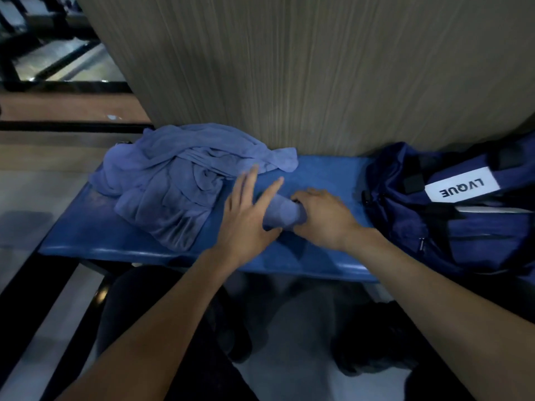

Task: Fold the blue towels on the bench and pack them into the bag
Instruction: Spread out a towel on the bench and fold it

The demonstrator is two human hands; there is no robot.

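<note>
Bench (86,241) | rolled towel (285,212) between hands | right grip (324,218) clasps it | left grip (246,215) flat

- A tan wall panel (304,76) with fine vertical grain stands against the far edge of the blue counter (95,241).
- Pale glossy floor (34,186) with dark bands spreads past the counter's left edge.
- Dark metal frames (43,53) stand in the far left corner.
- The light is dim.
</note>
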